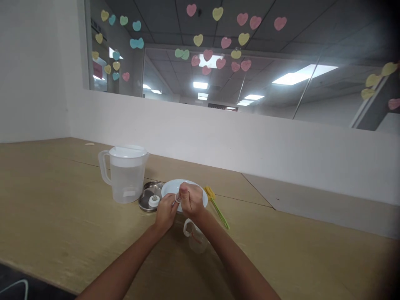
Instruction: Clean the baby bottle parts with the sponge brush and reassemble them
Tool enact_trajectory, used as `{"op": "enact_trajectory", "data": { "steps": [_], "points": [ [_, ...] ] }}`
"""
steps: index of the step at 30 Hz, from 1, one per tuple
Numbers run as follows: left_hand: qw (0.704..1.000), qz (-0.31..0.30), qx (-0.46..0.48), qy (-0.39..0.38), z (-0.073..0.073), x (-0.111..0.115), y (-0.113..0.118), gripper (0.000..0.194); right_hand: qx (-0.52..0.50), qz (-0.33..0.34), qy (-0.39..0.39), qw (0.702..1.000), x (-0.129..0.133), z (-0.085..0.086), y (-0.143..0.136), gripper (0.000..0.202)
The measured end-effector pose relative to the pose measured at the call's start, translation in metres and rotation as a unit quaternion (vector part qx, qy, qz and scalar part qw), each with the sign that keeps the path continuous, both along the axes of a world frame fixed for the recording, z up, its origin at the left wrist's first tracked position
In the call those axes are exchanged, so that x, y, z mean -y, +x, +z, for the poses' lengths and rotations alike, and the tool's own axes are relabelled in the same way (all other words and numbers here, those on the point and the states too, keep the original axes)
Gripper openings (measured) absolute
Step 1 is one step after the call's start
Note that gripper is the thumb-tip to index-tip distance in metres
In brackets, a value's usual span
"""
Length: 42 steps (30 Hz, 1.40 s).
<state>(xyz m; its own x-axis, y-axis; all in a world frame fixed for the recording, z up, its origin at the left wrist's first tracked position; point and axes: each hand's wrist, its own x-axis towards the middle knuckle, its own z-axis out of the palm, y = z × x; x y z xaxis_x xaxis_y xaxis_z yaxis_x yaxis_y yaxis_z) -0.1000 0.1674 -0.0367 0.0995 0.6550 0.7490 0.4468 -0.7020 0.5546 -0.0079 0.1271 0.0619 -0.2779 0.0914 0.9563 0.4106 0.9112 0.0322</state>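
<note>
Left hand (166,211) and right hand (193,201) grip a clear, round-rimmed piece (178,198), fingers partly hiding it; pitcher (127,177) and bowl (169,186) stand toward the desk's (62,208) far edge.

Bowl (168,188) as clock centre, on table (75,208). Tray (145,207) at 9 o'clock, just beside bowl; nipple cap (154,201) in tray, toward its 5 o'clock. Pitcher (127,177) past tray, 9 to 10 o'clock. Brush (221,214) at 3 o'clock, handle running out to 4. Cup (198,241) near 5 o'clock, in front of bowl. Small piece (178,198) between left hand (165,211) and right hand (191,201), over bowl. Wall (200,135) at 12, behind table; window (175,79) above.
</note>
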Motion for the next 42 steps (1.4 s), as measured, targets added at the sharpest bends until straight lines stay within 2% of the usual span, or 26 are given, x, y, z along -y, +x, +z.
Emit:
{"op": "enact_trajectory", "data": {
  "steps": [9, 15, 21, 30, 42],
  "points": [
    [1.000, 0.004, -0.001, 0.008, 0.002, 0.002, 0.000, 0.038, 0.010, -0.008, -0.001, 1.000, -0.004, -0.002, 0.001, 0.039],
    [1.000, 0.016, -0.009, 0.011, 0.007, 0.007, -0.001, 0.036, 0.016, -0.032, -0.072, 0.997, -0.005, 0.000, 0.005, 0.043],
    [1.000, 0.011, -0.005, 0.018, 0.002, 0.003, -0.001, 0.036, 0.073, -0.030, -0.130, 0.988, 0.000, 0.006, 0.004, 0.045],
    [0.999, 0.015, 0.008, 0.043, 0.000, -0.001, -0.003, 0.033, 0.097, -0.016, -0.151, 0.984, 0.001, 0.007, 0.005, 0.046],
    [0.999, 0.025, 0.017, 0.034, 0.004, 0.003, -0.004, 0.033, 0.114, -0.042, -0.154, 0.981, -0.002, 0.007, 0.009, 0.047]
  ]
}}
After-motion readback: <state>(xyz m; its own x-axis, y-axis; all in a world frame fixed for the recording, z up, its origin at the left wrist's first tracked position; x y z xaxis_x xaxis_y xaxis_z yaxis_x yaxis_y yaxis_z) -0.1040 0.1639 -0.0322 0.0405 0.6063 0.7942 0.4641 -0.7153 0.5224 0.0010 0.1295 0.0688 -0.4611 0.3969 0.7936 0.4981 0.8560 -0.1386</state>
